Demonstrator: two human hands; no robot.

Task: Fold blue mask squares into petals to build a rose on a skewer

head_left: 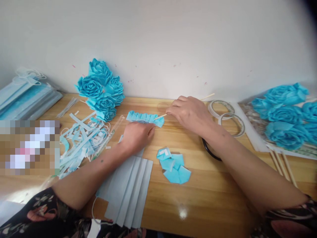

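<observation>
A pleated blue strip (141, 116), which looks like face mask fabric, lies on the wooden table near the wall. My left hand (137, 135) is curled at its near edge and grips it there; the fingertips are mostly hidden. My right hand (189, 112) pinches a thin wooden stick (207, 97), whose lower tip touches the strip's right part. Just in front of the hands lie several small folded blue pieces (178, 173), partly overlapping. Pale blue face masks (130, 191) lie partly under my left forearm.
A bunch of blue fabric roses (102, 89) leans near the wall, with cut strips and scraps (83, 138) below it. Packed masks (27, 96) are stacked at far left. Tape rolls (232, 124), more blue roses (284, 115) and wooden sticks (282, 165) lie at right.
</observation>
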